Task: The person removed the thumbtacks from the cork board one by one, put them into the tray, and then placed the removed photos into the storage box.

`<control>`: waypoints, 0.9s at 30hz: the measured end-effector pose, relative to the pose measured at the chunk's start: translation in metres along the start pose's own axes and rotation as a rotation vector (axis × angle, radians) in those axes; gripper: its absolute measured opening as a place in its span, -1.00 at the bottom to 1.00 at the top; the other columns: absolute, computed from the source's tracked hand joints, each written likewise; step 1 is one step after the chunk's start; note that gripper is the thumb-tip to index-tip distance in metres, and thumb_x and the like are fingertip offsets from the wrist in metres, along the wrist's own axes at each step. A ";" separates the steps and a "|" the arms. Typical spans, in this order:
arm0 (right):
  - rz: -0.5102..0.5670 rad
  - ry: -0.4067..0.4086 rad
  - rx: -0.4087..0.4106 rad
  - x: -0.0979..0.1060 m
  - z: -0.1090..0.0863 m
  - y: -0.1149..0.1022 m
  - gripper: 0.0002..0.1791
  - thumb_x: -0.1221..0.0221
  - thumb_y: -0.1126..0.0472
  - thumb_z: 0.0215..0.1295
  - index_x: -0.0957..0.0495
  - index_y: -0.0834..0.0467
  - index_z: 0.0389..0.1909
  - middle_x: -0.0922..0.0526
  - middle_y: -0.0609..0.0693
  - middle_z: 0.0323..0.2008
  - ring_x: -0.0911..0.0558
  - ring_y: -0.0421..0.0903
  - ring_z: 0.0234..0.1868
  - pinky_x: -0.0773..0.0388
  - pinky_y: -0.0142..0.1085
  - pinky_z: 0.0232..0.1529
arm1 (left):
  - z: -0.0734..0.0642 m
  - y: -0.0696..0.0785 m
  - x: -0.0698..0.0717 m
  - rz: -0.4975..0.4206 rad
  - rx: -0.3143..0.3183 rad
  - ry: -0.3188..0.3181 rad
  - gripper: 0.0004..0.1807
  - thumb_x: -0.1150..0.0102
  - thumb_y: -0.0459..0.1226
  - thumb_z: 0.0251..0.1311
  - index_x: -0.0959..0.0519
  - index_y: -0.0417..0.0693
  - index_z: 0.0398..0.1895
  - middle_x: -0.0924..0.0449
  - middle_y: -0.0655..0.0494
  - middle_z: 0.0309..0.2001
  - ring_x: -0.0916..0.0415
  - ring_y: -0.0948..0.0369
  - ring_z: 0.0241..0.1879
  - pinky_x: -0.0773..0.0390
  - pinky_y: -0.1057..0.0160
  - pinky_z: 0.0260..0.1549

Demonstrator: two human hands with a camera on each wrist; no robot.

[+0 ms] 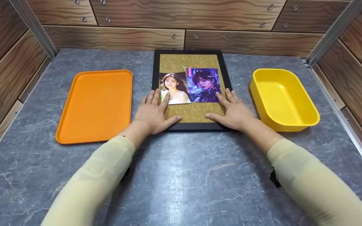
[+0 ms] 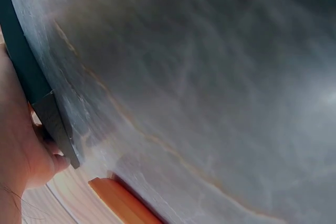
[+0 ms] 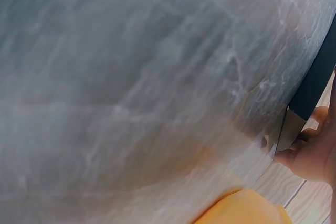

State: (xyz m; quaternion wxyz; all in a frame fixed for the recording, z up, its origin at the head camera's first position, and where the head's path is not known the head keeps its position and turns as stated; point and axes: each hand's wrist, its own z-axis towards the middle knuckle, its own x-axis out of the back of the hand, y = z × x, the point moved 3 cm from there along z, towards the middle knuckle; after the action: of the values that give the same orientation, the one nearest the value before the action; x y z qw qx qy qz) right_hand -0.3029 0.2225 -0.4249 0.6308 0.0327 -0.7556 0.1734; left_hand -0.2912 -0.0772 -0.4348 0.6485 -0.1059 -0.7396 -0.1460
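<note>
A black-framed cork board (image 1: 196, 126) lies on the table. Two photo prints overlap its cork: one of a long-haired person in white (image 1: 178, 84) at left, and a purple-blue portrait (image 1: 203, 84) at right. Spread fingers of my left hand (image 1: 154, 113) rest over the board's left border, the tips at the white-clothed print. On the opposite border lies my right hand (image 1: 236, 111), its fingers straight and the thumb on the cork. The left wrist view shows the hand (image 2: 21, 140) by a frame corner; likewise the hand (image 3: 315, 156) in the right wrist view.
An orange tray (image 1: 97, 106) lies left of the board. To the right stands a deep yellow bin (image 1: 272, 127), close to my right forearm. Wood-patterned panels (image 1: 137, 37) wall the grey marbled table (image 1: 184, 175) at the back and sides.
</note>
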 end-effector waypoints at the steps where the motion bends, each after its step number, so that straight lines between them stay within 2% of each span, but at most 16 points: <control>1: 0.004 0.001 -0.001 0.000 0.000 0.000 0.24 0.10 -0.69 0.32 0.10 0.07 0.74 0.27 0.31 0.68 0.22 0.33 0.67 0.05 0.29 0.58 | 0.000 0.000 0.000 0.000 0.000 0.000 0.16 0.51 0.59 0.33 0.19 0.06 0.77 0.32 -0.32 0.69 0.30 -0.23 0.67 0.13 -0.23 0.60; 9: 0.001 -0.003 -0.009 -0.002 -0.003 -0.001 0.26 0.12 -0.72 0.29 0.10 0.06 0.74 0.28 0.30 0.69 0.22 0.32 0.67 0.04 0.32 0.56 | -0.001 -0.001 -0.003 0.007 -0.004 -0.011 0.16 0.53 0.60 0.32 0.21 0.09 0.77 0.37 -0.30 0.69 0.35 -0.21 0.67 0.17 -0.20 0.61; 27: -0.014 0.021 0.003 -0.005 -0.016 -0.004 0.25 0.09 -0.71 0.30 0.08 0.08 0.73 0.24 0.34 0.67 0.18 0.36 0.66 0.03 0.31 0.56 | -0.013 0.005 -0.006 0.020 -0.025 0.019 0.15 0.56 0.60 0.32 0.18 0.09 0.77 0.31 -0.33 0.69 0.30 -0.24 0.67 0.17 -0.18 0.61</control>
State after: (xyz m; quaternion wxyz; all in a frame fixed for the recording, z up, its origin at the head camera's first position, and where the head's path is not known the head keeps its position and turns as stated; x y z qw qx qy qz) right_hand -0.2854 0.2226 -0.4265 0.6397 0.0372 -0.7486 0.1705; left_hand -0.2762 -0.0769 -0.4383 0.6556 -0.1203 -0.7303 -0.1498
